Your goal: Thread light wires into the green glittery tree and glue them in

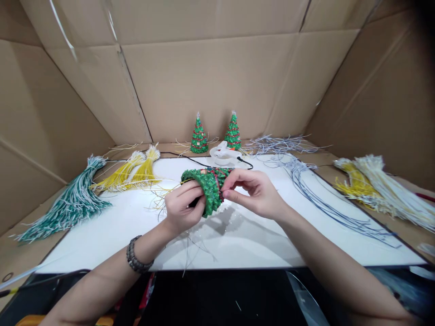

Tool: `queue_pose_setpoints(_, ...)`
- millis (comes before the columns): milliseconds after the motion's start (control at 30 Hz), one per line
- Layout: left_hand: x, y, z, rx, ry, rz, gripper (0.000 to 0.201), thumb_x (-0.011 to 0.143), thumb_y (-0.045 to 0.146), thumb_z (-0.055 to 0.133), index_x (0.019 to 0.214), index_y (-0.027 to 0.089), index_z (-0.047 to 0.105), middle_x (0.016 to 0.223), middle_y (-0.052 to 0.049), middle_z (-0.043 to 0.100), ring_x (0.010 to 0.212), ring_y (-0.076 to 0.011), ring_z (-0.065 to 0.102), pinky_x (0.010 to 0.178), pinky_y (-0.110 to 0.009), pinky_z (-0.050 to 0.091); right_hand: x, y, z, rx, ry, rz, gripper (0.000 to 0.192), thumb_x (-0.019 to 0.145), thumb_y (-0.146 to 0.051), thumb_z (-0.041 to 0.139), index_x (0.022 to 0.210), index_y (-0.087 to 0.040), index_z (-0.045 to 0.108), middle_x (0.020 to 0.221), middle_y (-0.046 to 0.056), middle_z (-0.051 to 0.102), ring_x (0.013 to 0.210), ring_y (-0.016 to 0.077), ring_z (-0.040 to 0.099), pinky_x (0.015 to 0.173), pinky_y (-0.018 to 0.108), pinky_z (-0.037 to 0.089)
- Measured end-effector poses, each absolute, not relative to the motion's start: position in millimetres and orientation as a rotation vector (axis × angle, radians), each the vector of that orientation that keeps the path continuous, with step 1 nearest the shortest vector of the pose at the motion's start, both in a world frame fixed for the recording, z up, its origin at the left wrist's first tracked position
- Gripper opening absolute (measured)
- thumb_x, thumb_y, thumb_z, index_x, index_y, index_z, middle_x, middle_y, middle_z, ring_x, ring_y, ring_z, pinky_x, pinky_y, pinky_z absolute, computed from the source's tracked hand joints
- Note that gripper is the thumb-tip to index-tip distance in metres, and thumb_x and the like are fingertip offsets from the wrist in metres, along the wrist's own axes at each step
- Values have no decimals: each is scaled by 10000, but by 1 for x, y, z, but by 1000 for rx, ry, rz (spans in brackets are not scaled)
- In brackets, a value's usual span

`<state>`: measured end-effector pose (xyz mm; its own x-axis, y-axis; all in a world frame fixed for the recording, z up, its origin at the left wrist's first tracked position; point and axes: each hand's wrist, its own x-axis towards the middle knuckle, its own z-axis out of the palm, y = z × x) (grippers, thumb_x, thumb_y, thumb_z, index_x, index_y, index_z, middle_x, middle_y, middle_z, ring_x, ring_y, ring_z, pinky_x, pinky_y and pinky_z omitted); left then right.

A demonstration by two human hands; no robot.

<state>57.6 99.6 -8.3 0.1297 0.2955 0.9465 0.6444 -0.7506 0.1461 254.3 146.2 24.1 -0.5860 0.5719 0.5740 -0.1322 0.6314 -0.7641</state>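
Three beaded green trees: one (207, 188) held over the white board (258, 244), two (199, 136) (233, 132) standing behind it. Two yellow strand bundles (131, 172) left of the board, one green-white bundle (68, 203) further left. One white dish (224, 156) behind the board.

A small handicraft workstation, walled by brown cardboard sheets (210, 81). Beyond the right hand (253, 190) stand two finished green beaded Christmas trees (199, 136); bundled green, yellow and white wire strands (68, 203) flank a white work board (238, 244).

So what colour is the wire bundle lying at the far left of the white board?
Green mixed with white, a fanned bundle; it shows best in the head view.
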Motion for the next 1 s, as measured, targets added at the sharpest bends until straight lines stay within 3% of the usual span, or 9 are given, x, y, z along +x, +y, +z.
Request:
queue_pose_setpoints(267, 60, 102, -6, -2050, -1073, -2077, 153, 809, 194, 732, 660, 175, 708, 609, 8, 636, 541, -95, 560, 521, -200, 466, 252, 139, 23, -257, -1626, 562, 109, 925, -154, 603, 914, -234, 676, 798, 29, 689, 743, 168, 657, 640, 304, 520)
queue_pose_setpoints(400, 60, 101, 0, -2098, -966, -2169, 249, 780, 240, 777, 581, 158, 653, 546, 26, 575, 508, -79, 515, 485, -181, 425, 274, 176, 36, -439, -1437, 314, 75, 906, -212, 629, 850, -242, 668, 806, 31, 688, 761, 178, 666, 712, 326, 533)
queue_pose_setpoints(533, 58, 101, 4, -2037, -987, -2180, 300, 784, 241, 768, 543, 156, 612, 507, 40, 519, 492, -80, 496, 499, -190, 434, 302, 242, 41, -768, -1560, 328, 131, 896, -279, 592, 791, -222, 647, 743, 23, 698, 704, 178, 674, 674, 303, 521)
queue_pose_setpoints(633, 55, 101, 5, -2009, -956, -2106, 270, 805, 164, 724, 563, 161, 606, 540, 38, 555, 507, -77, 517, 496, -180, 418, 306, 284, 32, -1282, -1930, 198, 172, 898, -291, 562, 857, -181, 687, 850, 64, 749, 796, 204, 697, 720, 297, 510)
queue_pose_setpoints(767, 53, 101, 2, -1940, -883, -1877, 249, 805, 19, 632, 611, 168, 587, 630, 22, 618, 562, -76, 560, 524, -168, 425, 287, 317, 13, -1383, -2142, 200, 176, 868, -284, 624, 948, -164, 726, 1076, 105, 762, 1020, 251, 696, 846, 283, 488)
queue_pose_setpoints(933, 51, 101, -2, -1906, -846, -1746, 279, 794, -66, 570, 656, 175, 537, 681, 15, 618, 612, -69, 569, 548, -153, 422, 252, 343, -1, -1561, -2250, 225, 274, 826, -413, 724, 870, -143, 718, 961, 158, 762, 979, 305, 706, 797, 306, 494)
queue_pose_setpoints(1000, 51, 100, -2, -1904, -816, -1715, 294, 795, -79, 552, 653, 176, 512, 694, 5, 625, 629, -73, 576, 529, -155, 405, 242, 348, -5, -1598, -2269, 230, 312, 833, -435, 736, 882, -128, 702, 946, 148, 745, 930, 276, 705, 790, 332, 516)
